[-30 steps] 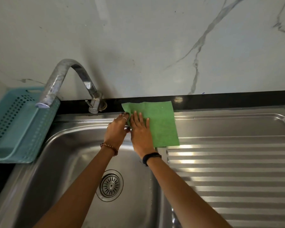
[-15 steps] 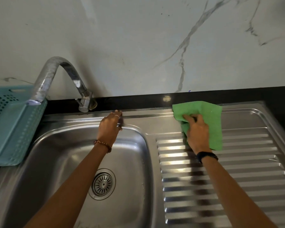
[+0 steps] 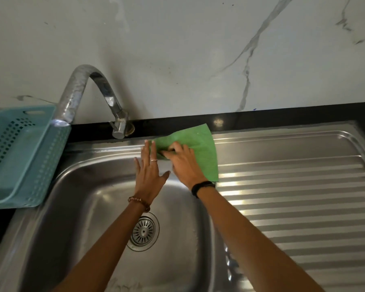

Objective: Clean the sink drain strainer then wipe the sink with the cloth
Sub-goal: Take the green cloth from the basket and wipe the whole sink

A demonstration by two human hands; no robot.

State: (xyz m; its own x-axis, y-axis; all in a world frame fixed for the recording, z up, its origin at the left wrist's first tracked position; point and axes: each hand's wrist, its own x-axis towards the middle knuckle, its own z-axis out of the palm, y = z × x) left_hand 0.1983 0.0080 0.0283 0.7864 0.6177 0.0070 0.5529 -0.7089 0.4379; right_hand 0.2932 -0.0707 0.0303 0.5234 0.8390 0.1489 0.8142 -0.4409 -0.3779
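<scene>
Head view, looking down: right hand [image 3: 182, 163] presses the green cloth [image 3: 200, 148] flat onto the rear ledge of the steel sink [image 3: 89, 207], fingers bent and bunching the fabric under them, so it is gripping the cloth while pushing it against the metal; likely held that way to keep pressure on during the wipe. Cloth spreads out to the right of and beyond that hand, far corner lapping onto the black tabletop [image 3: 282, 114] strip at the wall. Left hand [image 3: 149, 173] lies just left of the right hand, fingers straight and spread, palm flat on the sink rim, holding nothing; fingertips reach the cloth's left edge, contact there cannot be told. Probably a brace for the reach. Drain strainer [image 3: 143, 231] sits seated in the basin floor, below and nearer than both hands, between the forearms, untouched now; looks clean, so judged stage is the wiping part. Ribbed drainboard [image 3: 293, 197] runs off right of the right hand. Faucet [image 3: 89, 89] arches up left of the left hand; blue perforated basket [image 3: 19, 152] further left on the tabletop. Ring and bead bracelet on left hand, black band on right wrist. No brands, labels or readable writing anywhere.
</scene>
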